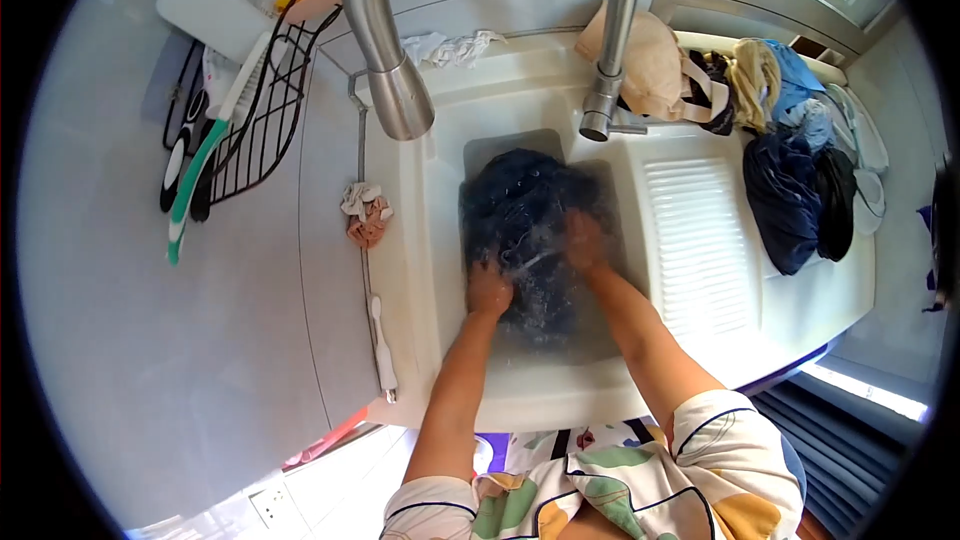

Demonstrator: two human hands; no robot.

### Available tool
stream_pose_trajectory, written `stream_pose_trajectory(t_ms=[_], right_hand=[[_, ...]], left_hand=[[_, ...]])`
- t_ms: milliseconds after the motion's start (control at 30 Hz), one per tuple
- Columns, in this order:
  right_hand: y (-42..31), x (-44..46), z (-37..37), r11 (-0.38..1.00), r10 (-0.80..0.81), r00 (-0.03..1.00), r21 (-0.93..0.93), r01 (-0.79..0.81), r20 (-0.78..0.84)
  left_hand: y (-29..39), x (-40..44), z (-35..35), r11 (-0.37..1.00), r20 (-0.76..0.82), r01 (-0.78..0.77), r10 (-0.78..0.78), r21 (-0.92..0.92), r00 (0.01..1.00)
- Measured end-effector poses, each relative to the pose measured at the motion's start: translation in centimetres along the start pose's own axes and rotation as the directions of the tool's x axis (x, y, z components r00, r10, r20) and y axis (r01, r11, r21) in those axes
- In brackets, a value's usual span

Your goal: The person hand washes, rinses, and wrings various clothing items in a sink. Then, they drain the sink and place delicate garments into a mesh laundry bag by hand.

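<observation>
A dark navy cloth, perhaps a garment, lies soaked in cloudy water in the white sink basin. At the cloth's near left edge my left hand is closed on it, fingertips partly hidden by fabric and water. My right hand is at the cloth's right side, partly under the water; its fingers are blurred, so their grip is unclear. Splashes and bubbles show between the hands. Above the basin hangs a metal faucet, with a second metal spout to its right.
A ribbed washboard is moulded right of the basin. Beyond it lie a navy cloth bundle, a beige cap and other clothes. On the left are a wire rack with brushes, a white toothbrush and small crumpled cloths.
</observation>
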State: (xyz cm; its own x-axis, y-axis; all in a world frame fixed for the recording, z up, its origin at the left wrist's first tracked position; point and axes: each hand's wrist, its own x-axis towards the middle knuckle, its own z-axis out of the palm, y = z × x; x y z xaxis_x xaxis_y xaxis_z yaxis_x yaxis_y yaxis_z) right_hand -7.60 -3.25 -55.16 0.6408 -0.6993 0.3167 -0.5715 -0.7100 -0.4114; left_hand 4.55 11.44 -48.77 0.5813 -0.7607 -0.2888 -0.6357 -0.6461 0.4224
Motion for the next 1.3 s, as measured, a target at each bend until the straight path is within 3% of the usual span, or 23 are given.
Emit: stream_pose_trajectory(t_ms=[67,100,167,200,267,300,333,367,400,433,500,633,733,767,833,867,900,933,1000,1067,1133,1200,1300], right_hand=[[-1.7,-0.9,-2.4,0.939,0.344,0.822,-0.186,-0.291,0.453],[-1.8,-2.5,-1.6,0.936,0.352,0.818,-0.193,-0.296,0.455],[-1.3,-5.5,0.8,0.943,0.229,0.839,-0.325,-0.066,0.493],[-2.6,-5.4,-1.7,0.94,0.235,0.836,-0.334,-0.066,0.495],[-6.7,-3.5,-9.1,0.927,0.277,0.87,0.125,-0.354,0.408],[-6.5,-3.0,-9.5,0.933,0.231,0.932,0.208,-0.294,0.28],[-6.0,-2.5,-10.2,0.936,0.232,0.934,0.198,-0.29,0.272],[-6.7,-1.2,-12.9,0.891,0.182,0.936,0.351,-0.286,0.3],[-7.6,0.0,-15.4,0.822,0.128,0.94,0.497,-0.279,0.315],[-8.4,0.6,-17.2,0.816,0.017,0.936,0.536,-0.217,0.353],[-10.3,0.7,-19.9,0.812,-0.086,0.959,0.577,-0.09,0.271],[-13.2,0.0,-25.4,0.751,-0.341,0.905,0.653,0.099,0.255],[-11.3,-0.3,-26.2,0.772,-0.329,0.907,0.628,0.098,0.263],[-9.6,0.2,-25.4,0.723,-0.317,0.841,0.685,-0.086,0.44],[-7.1,2.2,-22.3,0.795,-0.228,0.967,0.594,0.119,0.112],[-7.2,3.5,-21.7,0.854,-0.034,0.999,0.52,0.038,-0.017],[-6.1,5.1,-20.3,0.946,-0.129,0.981,0.279,0.165,-0.145],[-5.4,5.8,-19.1,0.942,-0.127,0.982,0.292,0.164,-0.14],[-5.0,6.5,-17.7,0.863,-0.372,0.927,0.352,0.362,-0.041],[-6.7,5.5,-16.8,0.838,-0.335,0.941,0.443,0.318,-0.04],[-9.5,3.6,-18.0,0.591,-0.133,0.873,0.745,-0.31,0.469],[-10.9,2.1,-18.1,0.408,-0.254,0.786,0.799,-0.441,0.564],[-12.5,1.7,-20.1,0.443,-0.414,0.77,0.846,-0.296,0.486]], left_hand=[[-1.9,-0.8,1.9,0.999,-0.032,-0.04,0.039,-0.02,0.999],[-1.5,-2.0,1.9,0.999,-0.023,-0.043,0.042,-0.023,0.999],[-0.1,-3.8,1.7,0.922,-0.26,-0.048,0.158,0.385,0.953],[0.6,-4.6,1.3,0.925,-0.255,-0.053,0.159,0.377,0.954],[1.7,-4.9,0.5,0.926,-0.325,-0.375,0.343,-0.039,0.882],[2.6,-4.6,1.1,0.855,-0.286,-0.434,0.357,-0.284,0.889],[4.0,-4.0,2.0,0.848,-0.293,-0.443,0.361,-0.291,0.885],[5.7,-3.1,2.7,0.664,-0.102,-0.209,0.196,-0.718,0.975],[6.9,-2.3,2.9,0.321,0.155,0.107,0.128,-0.941,0.98],[8.2,-1.3,2.8,0.132,0.282,0.267,0.111,-0.955,0.953],[9.9,0.9,1.1,0.021,0.291,0.291,0.115,-0.957,0.95],[11.3,2.8,-3.4,0.199,0.079,0.051,0.132,-0.979,0.988],[11.9,2.8,-5.3,0.504,-0.155,-0.247,0.218,-0.828,0.964],[11.8,2.4,-6.0,0.591,-0.216,-0.335,0.264,-0.734,0.94],[11.6,0.6,-6.9,0.722,-0.324,-0.486,0.366,-0.492,0.872],[11.5,-0.4,-7.3,0.749,-0.357,-0.538,0.417,-0.386,0.836],[11.3,-1.5,-7.4,0.762,-0.375,-0.568,0.451,-0.31,0.81],[11.1,-2.2,-7.5,0.771,-0.378,-0.579,0.469,-0.266,0.798],[10.7,-3.3,-7.9,0.775,-0.38,-0.598,0.5,-0.205,0.778],[10.3,-3.9,-8.3,0.78,-0.375,-0.597,0.505,-0.188,0.778],[10.0,-4.7,-8.7,0.786,-0.374,-0.589,0.498,-0.188,0.782],[9.8,-4.9,-8.7,0.787,-0.384,-0.588,0.492,-0.186,0.781],[10.1,-4.6,-8.9,0.788,-0.408,-0.59,0.486,-0.178,0.772]])
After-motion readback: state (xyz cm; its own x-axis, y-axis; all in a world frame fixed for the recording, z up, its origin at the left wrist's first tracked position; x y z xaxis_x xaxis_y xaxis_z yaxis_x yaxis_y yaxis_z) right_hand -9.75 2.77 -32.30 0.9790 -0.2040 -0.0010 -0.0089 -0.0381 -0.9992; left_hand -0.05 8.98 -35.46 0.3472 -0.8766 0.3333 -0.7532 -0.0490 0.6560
